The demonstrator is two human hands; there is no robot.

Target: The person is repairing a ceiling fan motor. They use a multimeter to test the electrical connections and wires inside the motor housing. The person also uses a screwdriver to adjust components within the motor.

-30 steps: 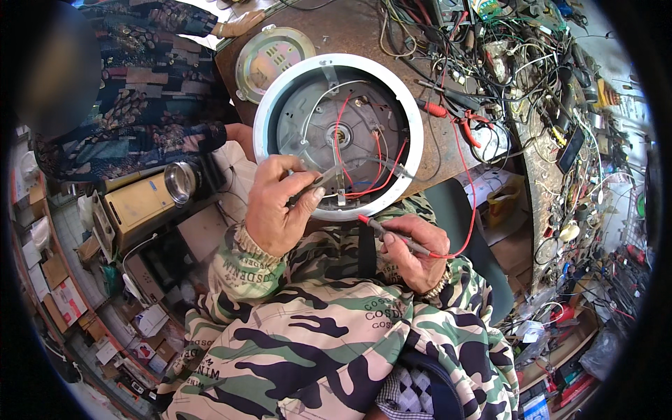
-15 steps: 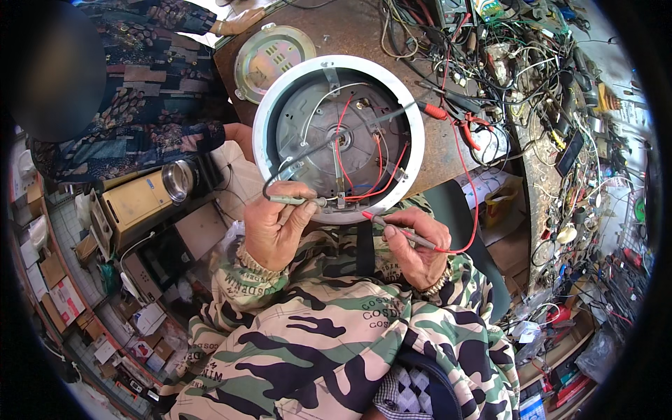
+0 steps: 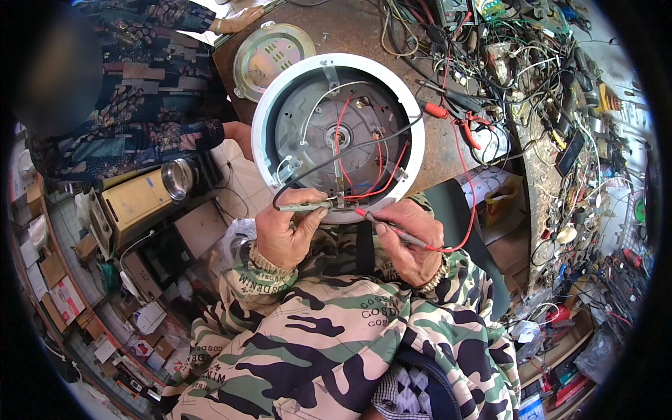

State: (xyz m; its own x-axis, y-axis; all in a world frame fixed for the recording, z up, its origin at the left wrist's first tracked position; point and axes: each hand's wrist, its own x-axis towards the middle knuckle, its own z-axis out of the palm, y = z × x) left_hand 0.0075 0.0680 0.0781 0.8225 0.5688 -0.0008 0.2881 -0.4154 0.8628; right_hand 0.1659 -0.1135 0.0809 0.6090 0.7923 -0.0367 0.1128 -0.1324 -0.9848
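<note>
An upturned round appliance housing (image 3: 262, 133) with a white rim sits before me, its metal inside showing red and white wires (image 3: 384, 183). My left hand (image 3: 281, 236) pinches a grey test probe (image 3: 299, 207), pointing right at the small terminals on the near side of the housing. A dark lead runs from this probe across the housing. Held in my right hand (image 3: 418, 238) is a red-tipped test probe (image 3: 407, 238), slanting up and left to the same terminals. The two tips are close together; whether they touch metal is too small to tell.
A round slotted metal cover (image 3: 299, 49) lies on the brown table (image 3: 350, 35) behind the housing. Red-handled pliers (image 3: 470, 133) lie right of it, beside tangled wires (image 3: 518, 84). A person in a dark patterned top (image 3: 154, 91) is at the left, near a yellowish box (image 3: 136, 210).
Both hands have drawn closer together: the left shifted right and slightly down, the right moved left and up with its probe. The dark lead has swung into a straighter line across the housing.
</note>
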